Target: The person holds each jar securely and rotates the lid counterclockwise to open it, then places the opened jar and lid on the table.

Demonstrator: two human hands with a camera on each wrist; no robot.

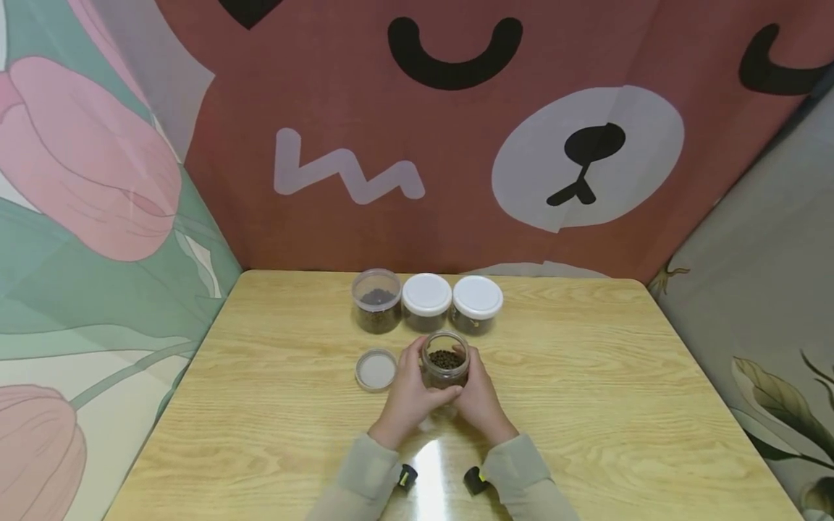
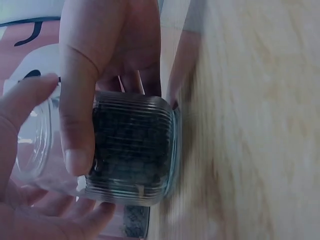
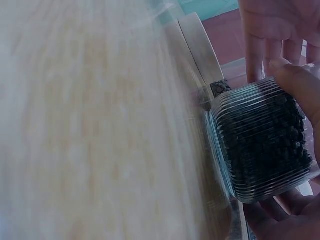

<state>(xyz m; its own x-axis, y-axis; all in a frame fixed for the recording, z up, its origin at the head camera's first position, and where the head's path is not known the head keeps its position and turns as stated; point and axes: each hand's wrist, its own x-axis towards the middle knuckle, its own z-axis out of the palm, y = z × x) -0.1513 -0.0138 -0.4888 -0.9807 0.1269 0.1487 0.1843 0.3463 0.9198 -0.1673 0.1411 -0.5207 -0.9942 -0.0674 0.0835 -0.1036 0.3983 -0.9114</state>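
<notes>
A clear jar [image 1: 446,378] stands upright between both hands, part-filled with small dark grains [image 1: 445,359]; its mouth has no lid on. The left hand [image 1: 409,394] grips its left side, thumb across the front. On the right side the right hand [image 1: 481,398] holds it with curled fingers. Both wrist views show ribbed walls on the jar [image 2: 132,145] and a dark filling. Whether its base touches the table cannot be told. Left of the left hand, a round lid [image 1: 376,370] lies flat on the table.
Behind the hands, three jars stand in a row: one with a see-through top [image 1: 376,311] and dark contents, then two with white lids, a middle jar [image 1: 426,295] and a right jar [image 1: 478,297]. The wooden table [image 1: 586,405] meets a printed curtain [image 1: 326,239] at the back.
</notes>
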